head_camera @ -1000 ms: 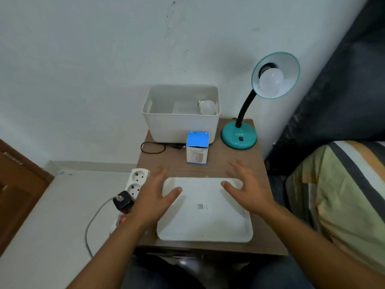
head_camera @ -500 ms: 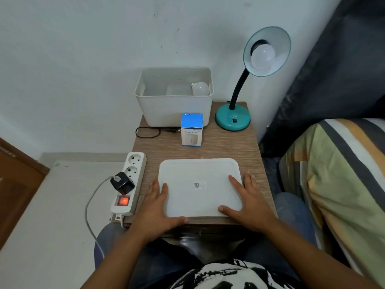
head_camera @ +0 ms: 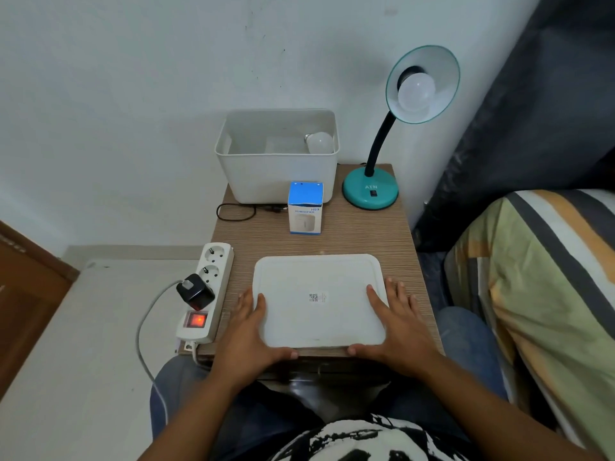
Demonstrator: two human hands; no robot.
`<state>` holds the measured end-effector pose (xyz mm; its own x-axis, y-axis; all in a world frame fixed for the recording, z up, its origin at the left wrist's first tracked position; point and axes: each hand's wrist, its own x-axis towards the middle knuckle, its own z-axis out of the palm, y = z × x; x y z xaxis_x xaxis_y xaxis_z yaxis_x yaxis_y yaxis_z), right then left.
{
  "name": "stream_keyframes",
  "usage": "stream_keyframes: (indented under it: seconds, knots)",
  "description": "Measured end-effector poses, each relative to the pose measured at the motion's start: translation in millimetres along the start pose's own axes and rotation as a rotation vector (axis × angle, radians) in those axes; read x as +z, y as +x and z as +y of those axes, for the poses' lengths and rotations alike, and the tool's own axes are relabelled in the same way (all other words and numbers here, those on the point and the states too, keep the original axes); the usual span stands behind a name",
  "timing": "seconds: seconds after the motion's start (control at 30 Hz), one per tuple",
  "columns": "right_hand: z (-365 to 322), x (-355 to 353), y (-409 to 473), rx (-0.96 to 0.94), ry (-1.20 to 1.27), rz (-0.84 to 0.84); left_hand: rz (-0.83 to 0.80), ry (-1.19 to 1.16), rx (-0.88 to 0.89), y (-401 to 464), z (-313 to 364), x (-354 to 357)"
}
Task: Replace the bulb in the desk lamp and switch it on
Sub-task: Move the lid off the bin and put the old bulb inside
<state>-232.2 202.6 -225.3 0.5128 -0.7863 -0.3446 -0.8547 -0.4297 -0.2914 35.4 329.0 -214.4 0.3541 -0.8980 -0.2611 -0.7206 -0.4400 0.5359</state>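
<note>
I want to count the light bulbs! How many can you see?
2. One bulb sits in the teal desk lamp's shade. The other bulb lies in the white bin, right corner. More could hide below the bin's front wall.

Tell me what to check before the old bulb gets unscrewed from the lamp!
1. Teal desk lamp stands upright on the wooden table: ok.
2. Round white bulb in the lamp's shade is dark, not glowing: ok.
3. Lamp unplugged: cannot tell; its cord's end is hidden, and the white power strip has its red switch lit.
4. Spare white bulb waits in the white plastic bin: ok.
5. Hands free: not ok; left hand and right hand lie flat along the edges of the white rectangular lid.
</note>
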Motion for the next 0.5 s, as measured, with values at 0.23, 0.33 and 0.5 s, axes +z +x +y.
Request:
stream_keyframes:
  seconds: [0.23,0.33,0.5]
  knots:
    - [-1,-10,-2,-0.01,0.164,0.011,0.044,-0.135,-0.017,-5,3,-5]
    - [-7,-26,-1,-0.005,0.204,0.025,0.106,-0.154,-0.002,-4,12,-19]
    - [-21,-65,10,-0.045,0.213,0.138,0.204,-0.138,0.067,5,30,-53]
